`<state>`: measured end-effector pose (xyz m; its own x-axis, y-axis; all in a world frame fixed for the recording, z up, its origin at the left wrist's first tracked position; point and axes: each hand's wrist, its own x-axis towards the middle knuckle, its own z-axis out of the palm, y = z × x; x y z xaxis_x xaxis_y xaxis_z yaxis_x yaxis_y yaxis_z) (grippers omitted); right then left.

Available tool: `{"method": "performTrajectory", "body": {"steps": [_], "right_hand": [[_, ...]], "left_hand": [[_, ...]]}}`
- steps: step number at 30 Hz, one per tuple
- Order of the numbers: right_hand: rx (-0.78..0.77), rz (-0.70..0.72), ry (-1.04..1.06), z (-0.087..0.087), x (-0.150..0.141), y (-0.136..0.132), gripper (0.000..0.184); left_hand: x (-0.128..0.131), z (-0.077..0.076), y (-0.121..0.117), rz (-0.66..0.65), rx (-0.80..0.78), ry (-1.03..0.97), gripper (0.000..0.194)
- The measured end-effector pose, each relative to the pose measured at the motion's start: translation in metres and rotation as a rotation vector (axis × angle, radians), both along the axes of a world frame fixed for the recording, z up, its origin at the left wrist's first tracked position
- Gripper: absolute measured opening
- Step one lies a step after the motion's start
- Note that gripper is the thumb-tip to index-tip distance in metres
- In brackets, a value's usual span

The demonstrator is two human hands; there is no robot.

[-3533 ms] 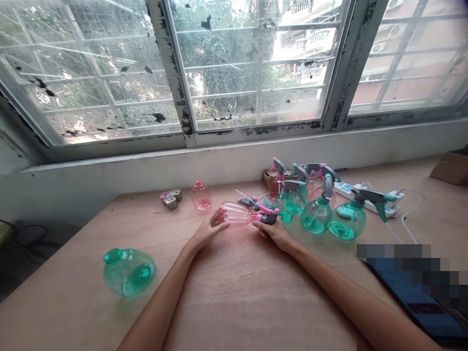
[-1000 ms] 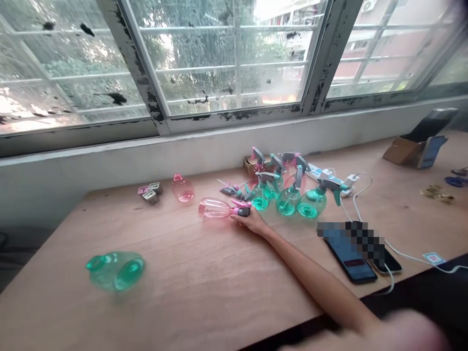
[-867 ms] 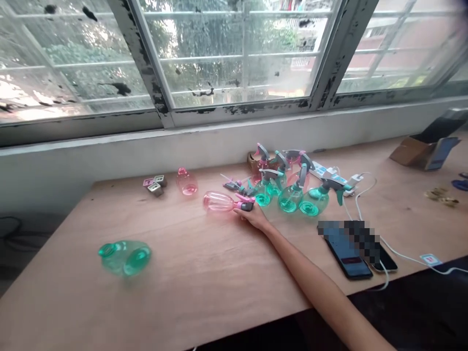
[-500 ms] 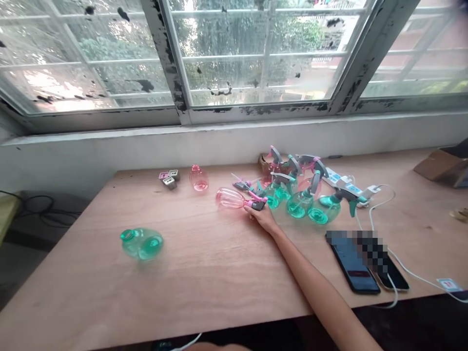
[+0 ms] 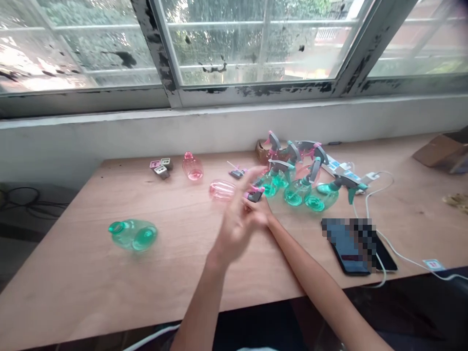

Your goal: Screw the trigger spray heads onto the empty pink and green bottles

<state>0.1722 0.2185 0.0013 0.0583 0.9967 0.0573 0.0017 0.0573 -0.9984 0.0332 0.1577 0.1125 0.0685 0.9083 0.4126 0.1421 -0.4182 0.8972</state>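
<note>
A pink spray bottle (image 5: pixel 220 190) lies on its side with its grey and pink trigger head toward the right. My right hand (image 5: pixel 264 206) is closed round that head, partly covered by my left hand. In front of it, my left hand (image 5: pixel 237 225) reaches up with fingers apart and nothing in them, slightly blurred. Just beyond, a loose spray nozzle (image 5: pixel 237 173) with a thin tube rests on the wood. Several spray bottles with green or pink bodies, such as a green spray bottle (image 5: pixel 294 194), cluster to the right of my hands.
A headless green bottle (image 5: pixel 134 235) lies at the left and a headless pink bottle (image 5: pixel 192 167) stands near the wall. Small grey blocks (image 5: pixel 161 168) sit beside it. Two phones (image 5: pixel 347 251), white cables, a power strip (image 5: pixel 341 168) and a cardboard box (image 5: pixel 440 153) occupy the right.
My left hand has come into view from below and moved up in front of my right hand. The right hand keeps hold of the pink spray bottle. The camera view has tilted down slightly.
</note>
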Motion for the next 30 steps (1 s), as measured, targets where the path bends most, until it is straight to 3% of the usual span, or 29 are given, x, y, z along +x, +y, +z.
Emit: {"method": "performTrajectory", "body": {"steps": [1, 4, 6, 8, 11, 16, 26, 30], "right_hand": [[0.007, 0.005, 0.002, 0.000, 0.000, 0.001, 0.035], [0.042, 0.018, 0.016, -0.003, 0.002, 0.004, 0.033], [0.054, 0.033, 0.014, -0.004, 0.003, 0.005, 0.030], [0.060, 0.055, 0.004, -0.005, 0.003, 0.005, 0.029], [0.073, 0.091, 0.011, -0.005, 0.003, 0.006, 0.030], [0.075, 0.078, 0.059, -0.005, 0.004, 0.009, 0.039], [0.016, 0.045, 0.240, -0.002, 0.010, 0.011, 0.031], [0.027, 0.062, 0.235, -0.003, 0.010, 0.011, 0.031]], "left_hand": [[-0.006, -0.008, 0.007, 0.023, -0.010, 0.008, 0.058], [-0.037, -0.045, 0.035, 0.529, 0.058, 0.125, 0.074], [-0.057, -0.073, 0.053, 0.658, -0.020, 0.145, 0.080], [-0.067, -0.094, 0.065, 0.600, -0.121, 0.133, 0.072], [-0.064, -0.107, 0.071, 0.537, -0.179, 0.124, 0.055], [-0.052, -0.109, 0.066, 0.515, -0.167, 0.078, 0.044], [-0.050, -0.105, 0.066, 0.069, -0.276, -0.352, 0.050], [-0.049, -0.110, 0.069, 0.030, -0.310, -0.496, 0.048]]}}
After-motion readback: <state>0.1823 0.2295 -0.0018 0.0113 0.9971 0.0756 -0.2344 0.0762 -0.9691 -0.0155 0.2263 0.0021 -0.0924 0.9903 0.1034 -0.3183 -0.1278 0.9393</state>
